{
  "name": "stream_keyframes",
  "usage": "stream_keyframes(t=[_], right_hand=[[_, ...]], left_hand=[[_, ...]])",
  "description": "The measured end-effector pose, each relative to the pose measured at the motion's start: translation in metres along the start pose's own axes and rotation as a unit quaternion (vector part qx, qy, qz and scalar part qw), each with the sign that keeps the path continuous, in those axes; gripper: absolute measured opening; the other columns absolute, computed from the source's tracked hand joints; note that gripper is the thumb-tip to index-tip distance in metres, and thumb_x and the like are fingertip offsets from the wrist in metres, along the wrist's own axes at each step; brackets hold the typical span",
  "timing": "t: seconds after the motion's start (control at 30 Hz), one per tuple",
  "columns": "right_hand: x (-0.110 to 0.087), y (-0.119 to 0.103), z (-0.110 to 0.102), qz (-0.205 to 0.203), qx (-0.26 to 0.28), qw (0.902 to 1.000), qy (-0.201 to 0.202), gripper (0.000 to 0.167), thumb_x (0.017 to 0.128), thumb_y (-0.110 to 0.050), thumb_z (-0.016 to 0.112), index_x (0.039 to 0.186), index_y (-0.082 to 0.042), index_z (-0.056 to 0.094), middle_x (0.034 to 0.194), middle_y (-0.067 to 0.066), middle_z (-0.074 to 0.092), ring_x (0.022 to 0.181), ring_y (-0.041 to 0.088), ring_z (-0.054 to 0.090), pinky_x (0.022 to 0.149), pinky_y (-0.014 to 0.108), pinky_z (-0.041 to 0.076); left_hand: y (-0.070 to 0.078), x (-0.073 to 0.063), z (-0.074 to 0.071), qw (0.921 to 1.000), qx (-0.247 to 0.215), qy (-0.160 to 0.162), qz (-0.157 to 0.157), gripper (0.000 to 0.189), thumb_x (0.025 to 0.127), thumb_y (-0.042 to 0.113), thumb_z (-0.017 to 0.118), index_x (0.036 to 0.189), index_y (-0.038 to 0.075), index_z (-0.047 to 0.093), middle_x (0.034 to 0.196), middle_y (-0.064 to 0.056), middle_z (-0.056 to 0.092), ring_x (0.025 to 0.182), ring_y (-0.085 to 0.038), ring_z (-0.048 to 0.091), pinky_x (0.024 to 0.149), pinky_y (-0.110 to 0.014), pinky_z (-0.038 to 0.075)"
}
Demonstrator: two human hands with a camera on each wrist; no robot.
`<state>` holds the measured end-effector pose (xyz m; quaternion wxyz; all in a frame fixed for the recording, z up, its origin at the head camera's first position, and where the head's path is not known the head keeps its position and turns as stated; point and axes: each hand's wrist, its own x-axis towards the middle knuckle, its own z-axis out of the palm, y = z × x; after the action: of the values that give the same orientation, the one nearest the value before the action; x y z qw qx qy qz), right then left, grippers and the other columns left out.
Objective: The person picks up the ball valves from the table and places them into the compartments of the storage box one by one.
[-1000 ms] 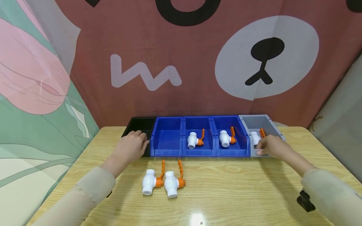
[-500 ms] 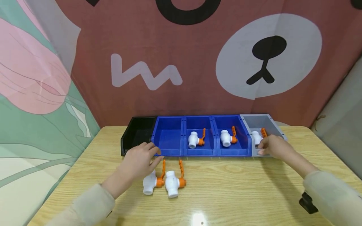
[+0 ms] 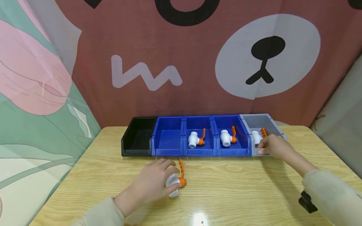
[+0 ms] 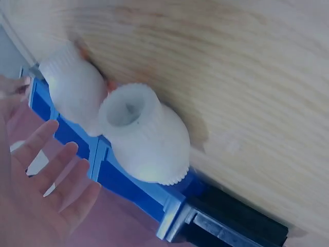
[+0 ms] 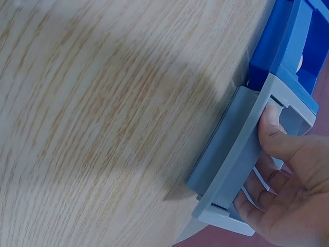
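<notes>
My left hand (image 3: 155, 179) hovers over two white ball valves with orange handles on the table, its fingers spread and loosely bent. It hides one valve and partly covers the other valve (image 3: 173, 181); the left wrist view shows both, the nearer valve (image 4: 149, 139) and the farther valve (image 4: 77, 90), apart from the fingers. At the grey bin (image 3: 255, 121), my right hand (image 3: 274, 147) reaches over the front wall, beside a valve (image 3: 255, 137) inside. The right wrist view puts the thumb (image 5: 275, 136) and bent fingers within that bin's opening; whether they pinch the valve is hidden.
Left of the grey bin, joined in one row, stand a black bin (image 3: 137, 147) and several blue bins (image 3: 167, 152). Two blue ones each hold a valve (image 3: 194, 140). A printed cloth (image 3: 198, 103) hangs behind the wooden table (image 3: 226, 194).
My left hand has left the black bin and moved right and toward me, over the valves on the table. The right hand has stayed at the grey bin.
</notes>
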<state>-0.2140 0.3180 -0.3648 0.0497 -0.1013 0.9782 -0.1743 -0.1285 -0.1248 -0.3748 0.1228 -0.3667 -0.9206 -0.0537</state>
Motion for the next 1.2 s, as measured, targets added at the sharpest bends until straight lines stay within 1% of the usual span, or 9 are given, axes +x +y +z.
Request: stream_keyframes(t=[0.17, 0.37, 0.47, 0.6, 0.83, 1.03, 1.1, 1.2], right_hand=[[-0.002, 0.002, -0.003, 0.005, 0.001, 1.0, 0.001, 0.013, 0.083, -0.016, 0.08, 0.087, -0.005, 0.076, 0.09, 0.012, 0.073, 0.086, 0.038, 0.064, 0.077, 0.055, 0.051], [-0.002, 0.003, -0.004, 0.015, 0.003, 0.9999, -0.005, 0.015, 0.083, -0.018, 0.08, 0.088, -0.004, 0.075, 0.091, 0.012, 0.072, 0.087, 0.037, 0.063, 0.076, 0.055, 0.05], [-0.002, 0.003, -0.005, 0.017, 0.003, 0.9998, -0.006, 0.016, 0.083, -0.018, 0.08, 0.088, -0.004, 0.075, 0.091, 0.012, 0.072, 0.086, 0.036, 0.063, 0.075, 0.055, 0.051], [-0.002, 0.002, -0.004, 0.014, 0.004, 0.9999, -0.002, 0.015, 0.083, -0.017, 0.08, 0.088, -0.004, 0.075, 0.09, 0.013, 0.072, 0.085, 0.035, 0.063, 0.074, 0.054, 0.051], [-0.002, 0.001, -0.004, 0.017, 0.004, 0.9998, -0.002, 0.016, 0.083, -0.017, 0.08, 0.089, -0.004, 0.075, 0.09, 0.013, 0.072, 0.085, 0.036, 0.063, 0.074, 0.054, 0.05], [-0.001, 0.001, -0.002, 0.009, 0.011, 0.9999, 0.002, 0.016, 0.082, -0.016, 0.08, 0.088, -0.003, 0.075, 0.087, 0.011, 0.072, 0.081, 0.031, 0.063, 0.07, 0.05, 0.051], [-0.001, 0.001, -0.001, 0.005, 0.012, 0.9999, 0.004, 0.016, 0.082, -0.016, 0.08, 0.088, -0.002, 0.075, 0.086, 0.01, 0.072, 0.079, 0.03, 0.063, 0.069, 0.049, 0.052], [-0.001, 0.001, 0.001, 0.001, 0.012, 0.9999, 0.005, 0.016, 0.082, -0.016, 0.08, 0.088, -0.002, 0.075, 0.086, 0.01, 0.072, 0.078, 0.029, 0.063, 0.068, 0.048, 0.052]], left_hand=[[0.005, 0.003, 0.006, 0.9995, 0.011, -0.03, 0.008, 0.042, 0.088, 0.058, 0.066, 0.112, 0.024, 0.072, 0.118, 0.002, 0.064, 0.108, -0.021, 0.061, 0.094, -0.042, 0.051], [0.006, 0.003, 0.011, 0.9977, 0.02, -0.064, 0.003, 0.052, 0.085, 0.064, 0.065, 0.119, 0.025, 0.069, 0.123, 0.001, 0.062, 0.112, -0.024, 0.059, 0.096, -0.045, 0.049], [0.006, 0.002, 0.012, 0.9967, 0.02, -0.078, -0.002, 0.054, 0.085, 0.065, 0.065, 0.121, 0.025, 0.068, 0.125, 0.001, 0.062, 0.113, -0.024, 0.058, 0.094, -0.045, 0.05], [0.007, 0.0, 0.013, 0.9958, 0.016, -0.089, -0.009, 0.056, 0.084, 0.064, 0.066, 0.124, 0.026, 0.066, 0.125, 0.001, 0.061, 0.113, -0.023, 0.057, 0.092, -0.045, 0.051], [0.008, 0.0, 0.016, 0.9943, 0.009, -0.105, -0.016, 0.059, 0.082, 0.06, 0.07, 0.128, 0.024, 0.063, 0.127, 0.001, 0.06, 0.113, -0.022, 0.057, 0.094, -0.047, 0.049], [0.006, 0.002, 0.013, 0.9934, 0.052, -0.102, -0.003, 0.062, 0.079, 0.062, 0.072, 0.124, 0.02, 0.065, 0.123, -0.001, 0.061, 0.109, -0.023, 0.059, 0.091, -0.045, 0.05], [0.006, 0.003, 0.012, 0.9921, 0.063, -0.108, 0.005, 0.062, 0.078, 0.062, 0.072, 0.122, 0.018, 0.066, 0.121, -0.001, 0.061, 0.107, -0.022, 0.059, 0.09, -0.045, 0.051], [0.006, 0.005, 0.011, 0.9895, 0.066, -0.128, 0.012, 0.061, 0.079, 0.06, 0.073, 0.121, 0.017, 0.066, 0.119, -0.001, 0.061, 0.106, -0.022, 0.059, 0.089, -0.044, 0.051]])
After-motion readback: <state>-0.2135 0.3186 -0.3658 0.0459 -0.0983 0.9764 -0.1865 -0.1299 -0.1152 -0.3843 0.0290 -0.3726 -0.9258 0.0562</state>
